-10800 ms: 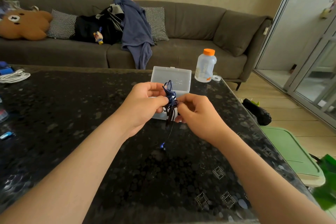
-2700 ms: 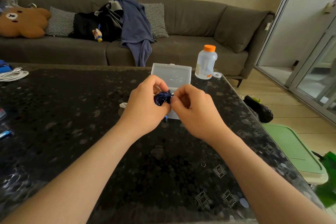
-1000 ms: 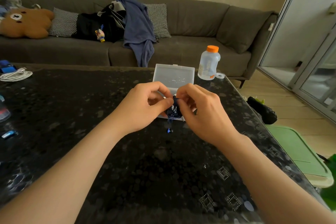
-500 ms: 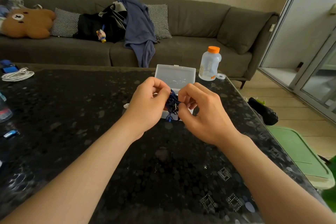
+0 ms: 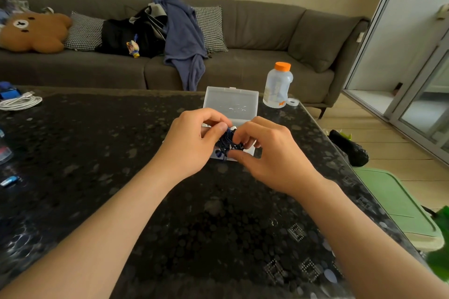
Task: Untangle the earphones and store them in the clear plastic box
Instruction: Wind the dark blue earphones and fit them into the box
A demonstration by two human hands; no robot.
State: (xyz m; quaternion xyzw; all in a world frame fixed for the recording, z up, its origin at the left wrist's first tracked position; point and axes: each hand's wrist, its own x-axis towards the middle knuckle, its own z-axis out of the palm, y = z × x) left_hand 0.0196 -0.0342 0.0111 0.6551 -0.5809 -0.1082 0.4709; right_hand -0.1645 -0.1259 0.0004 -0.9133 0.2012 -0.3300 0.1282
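A dark blue bundle of earphones [image 5: 227, 143] is pinched between both my hands, right over the open clear plastic box [image 5: 230, 103]. My left hand [image 5: 194, 143] grips the bundle from the left with thumb and fingers. My right hand [image 5: 272, 155] holds it from the right, thumb below and fingers curled on top. The box's lid stands up behind my hands, and its tray is mostly hidden under them. A small blue earbud hangs at the bundle's lower left.
The box sits on a black speckled table [image 5: 121, 177]. A bottle with an orange cap [image 5: 278, 86] stands to the box's right. A white cable coil [image 5: 20, 102] and small items lie at the table's left edge. A grey sofa [image 5: 243, 60] is behind.
The loose hanging cord has been gathered into a compact bundle. Both hands have lowered it closer to the box tray over the last second.
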